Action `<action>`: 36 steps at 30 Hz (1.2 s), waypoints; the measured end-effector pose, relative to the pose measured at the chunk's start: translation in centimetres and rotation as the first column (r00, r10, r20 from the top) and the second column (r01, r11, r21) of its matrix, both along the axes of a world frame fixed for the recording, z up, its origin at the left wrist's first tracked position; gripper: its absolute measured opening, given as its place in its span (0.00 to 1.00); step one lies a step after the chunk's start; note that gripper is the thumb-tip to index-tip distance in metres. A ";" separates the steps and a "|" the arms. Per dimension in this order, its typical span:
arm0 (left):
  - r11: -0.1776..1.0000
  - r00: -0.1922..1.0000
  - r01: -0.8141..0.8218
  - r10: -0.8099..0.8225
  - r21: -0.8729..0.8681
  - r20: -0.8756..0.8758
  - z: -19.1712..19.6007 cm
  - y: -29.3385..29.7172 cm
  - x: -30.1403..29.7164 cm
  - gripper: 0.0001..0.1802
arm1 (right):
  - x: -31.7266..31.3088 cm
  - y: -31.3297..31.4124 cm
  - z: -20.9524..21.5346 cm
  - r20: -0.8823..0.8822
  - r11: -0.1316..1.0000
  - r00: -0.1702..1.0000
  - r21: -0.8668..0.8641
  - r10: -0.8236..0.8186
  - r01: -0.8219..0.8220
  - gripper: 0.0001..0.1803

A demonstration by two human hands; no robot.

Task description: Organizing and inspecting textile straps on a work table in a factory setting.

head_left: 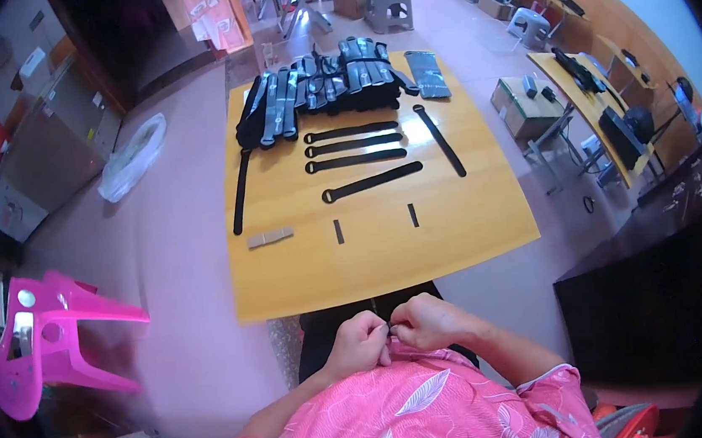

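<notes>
While both hands [392, 333] meet, table edge [350, 302] lies just ahead.

At the lower middle of the frame, the left hand [361, 340] and the right hand [428, 320] are pressed together with the fingers [383, 327] curled in, so whatever small thing is between them is too small and too covered to tell. The near edge of the table [291, 296] hides the lap below it. At the upper middle, the pile of black and grey straps [321, 87] is too dense to count its pieces.
</notes>
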State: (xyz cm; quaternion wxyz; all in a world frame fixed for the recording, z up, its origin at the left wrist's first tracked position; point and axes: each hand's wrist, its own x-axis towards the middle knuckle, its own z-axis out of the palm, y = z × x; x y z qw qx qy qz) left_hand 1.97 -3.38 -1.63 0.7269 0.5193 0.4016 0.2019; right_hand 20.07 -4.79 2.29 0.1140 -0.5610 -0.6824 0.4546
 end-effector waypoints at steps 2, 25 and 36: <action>0.999 1.000 -0.023 0.024 -0.029 0.010 0.5 0.3 0.0 0.07 | -0.6 0.3 0.3 0.050 0.999 0.999 0.050 0.005 -0.008 0.13; 0.942 0.970 0.174 -0.114 0.286 -0.216 -1.8 2.9 -3.3 0.11 | -3.8 2.4 -2.1 0.071 0.939 0.996 0.337 0.051 -0.072 0.10; 0.968 0.976 -0.218 0.220 -0.121 0.002 -3.5 1.8 -9.0 0.08 | -2.2 5.5 0.0 0.350 0.978 0.935 0.206 -0.052 -0.022 0.12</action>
